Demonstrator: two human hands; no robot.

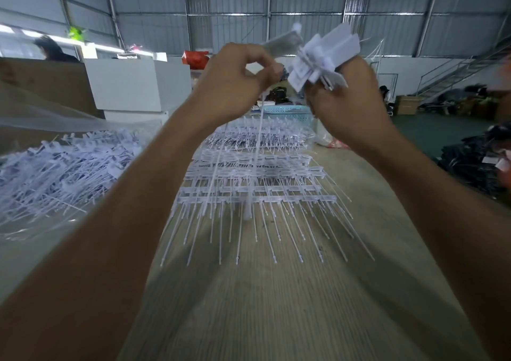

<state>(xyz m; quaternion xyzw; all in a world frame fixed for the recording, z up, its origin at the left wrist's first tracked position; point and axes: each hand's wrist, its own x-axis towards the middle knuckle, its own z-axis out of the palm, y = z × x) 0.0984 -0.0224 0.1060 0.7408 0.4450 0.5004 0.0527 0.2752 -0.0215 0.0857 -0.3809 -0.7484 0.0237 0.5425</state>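
Note:
Both hands are raised above a wooden table (276, 305). My right hand (345, 100) grips a bunch of white plastic tag ties (323, 56) by their flat heads, fanned out above the fist. My left hand (232, 84) pinches a single white tie (282, 44) just left of the bunch; its thin tail hangs down toward the table. Below the hands lie stacked rows of joined ties (257, 181), tails pointing toward me.
A heap of loose white ties (63, 167) lies in clear plastic at the left. A blue basket (287, 110) stands beyond the rows. White and brown boxes (130, 84) are at back left, dark goods (475, 161) at right, a staircase (453, 73) behind.

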